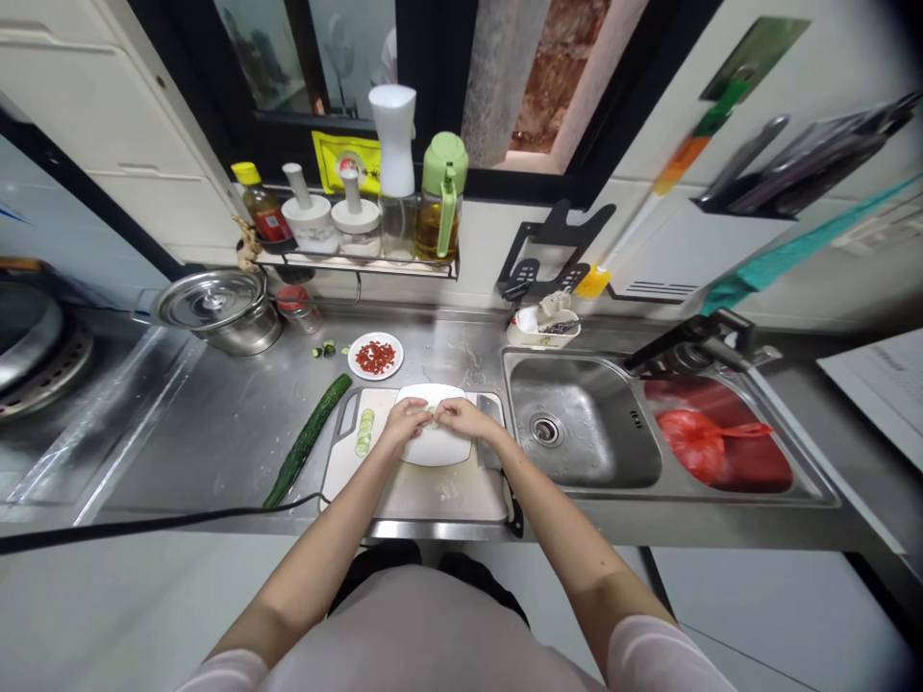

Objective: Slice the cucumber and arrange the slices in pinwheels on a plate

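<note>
My left hand [408, 421] and my right hand [461, 418] meet over a white rectangular plate [436, 452], fingers pinched together. Between the fingertips is a small pale green piece, seemingly a cucumber slice [433, 411], partly hidden by the fingers. The plate rests on a light cutting board [411, 502]. Left of the plate, a row of overlapping cucumber slices [364, 432] lies on the board. A wide knife blade [488, 432] is at the board's right side, beside my right wrist. A long cucumber [309, 440] lies on the counter to the left.
Behind the board stand a round plate of chopped red pieces [376, 357] and some cucumber ends [329, 348]. A lidded pot [223, 309] is at the back left. To the right is a sink [584, 423] with a red bag [692, 444]. Bottles stand on a rack [361, 264].
</note>
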`<state>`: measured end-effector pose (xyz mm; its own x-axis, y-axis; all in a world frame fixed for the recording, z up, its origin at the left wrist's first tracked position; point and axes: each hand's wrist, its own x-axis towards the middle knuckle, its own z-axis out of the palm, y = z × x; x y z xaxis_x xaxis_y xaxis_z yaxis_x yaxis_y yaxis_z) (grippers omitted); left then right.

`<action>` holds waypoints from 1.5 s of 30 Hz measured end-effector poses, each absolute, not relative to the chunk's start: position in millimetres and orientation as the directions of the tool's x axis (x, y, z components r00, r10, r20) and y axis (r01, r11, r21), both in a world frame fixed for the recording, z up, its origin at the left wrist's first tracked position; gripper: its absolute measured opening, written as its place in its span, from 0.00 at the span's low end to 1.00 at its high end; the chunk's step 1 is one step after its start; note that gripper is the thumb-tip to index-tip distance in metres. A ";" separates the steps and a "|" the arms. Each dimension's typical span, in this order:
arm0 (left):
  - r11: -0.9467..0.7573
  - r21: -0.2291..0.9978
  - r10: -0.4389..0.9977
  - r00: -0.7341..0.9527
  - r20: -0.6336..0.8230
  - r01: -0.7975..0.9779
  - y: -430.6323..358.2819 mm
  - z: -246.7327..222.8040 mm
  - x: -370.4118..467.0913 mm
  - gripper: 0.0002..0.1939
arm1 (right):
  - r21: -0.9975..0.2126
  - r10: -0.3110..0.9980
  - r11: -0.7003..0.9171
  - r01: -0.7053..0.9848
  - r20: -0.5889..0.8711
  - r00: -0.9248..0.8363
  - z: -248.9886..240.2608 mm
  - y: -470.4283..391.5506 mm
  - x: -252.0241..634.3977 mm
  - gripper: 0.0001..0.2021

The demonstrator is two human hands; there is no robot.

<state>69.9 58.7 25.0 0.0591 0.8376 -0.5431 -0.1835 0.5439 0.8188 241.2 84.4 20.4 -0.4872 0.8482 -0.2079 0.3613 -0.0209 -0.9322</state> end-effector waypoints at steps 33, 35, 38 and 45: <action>0.142 0.553 0.976 -0.022 -0.218 0.821 109.0 -3.6 80.9 0.13 | -0.357 0.916 -0.118 0.927 -0.399 -0.038 1.5 118.5 212.2 0.12; 0.131 0.528 0.978 -0.021 -0.208 0.839 107.5 -4.0 80.1 0.12 | -0.360 0.919 -0.130 0.924 -0.393 -0.025 1.3 115.3 211.6 0.12; 0.120 0.505 0.980 -0.020 -0.199 0.855 107.0 -5.1 80.1 0.10 | -0.363 0.923 -0.142 0.921 -0.386 -0.010 1.0 111.5 210.3 0.11; 0.104 0.496 0.979 -0.001 -0.203 0.862 109.5 -7.9 81.7 0.10 | -0.335 0.914 -0.183 0.924 -0.403 0.034 3.7 111.1 207.8 0.13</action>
